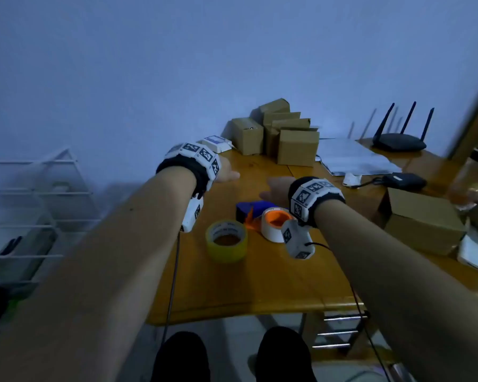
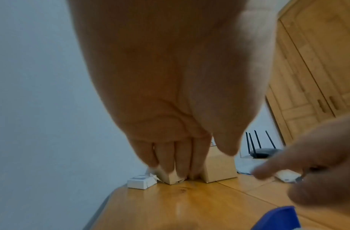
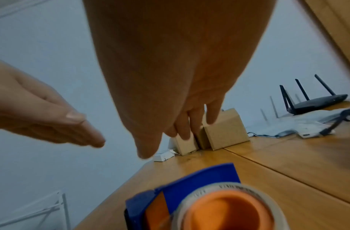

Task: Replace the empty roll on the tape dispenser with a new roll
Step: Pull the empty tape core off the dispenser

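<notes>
While both hands, left hand [image 1: 226, 172] and right hand [image 1: 273, 188], hover with each grip loose and empty, the blue tape dispenser [image 1: 253, 208] lies on the tabletop [image 1: 260, 285] under them, yellow tape roll [image 1: 226, 239] parked beside it, probably the replacement.

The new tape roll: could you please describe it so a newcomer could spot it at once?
On the wooden table, in front of the blue tape dispenser, two rolls lie flat. The new tape roll is the nearer, left one: yellowish and thickly wound, whereas the white roll beside it is thin around an orange hub.
</notes>
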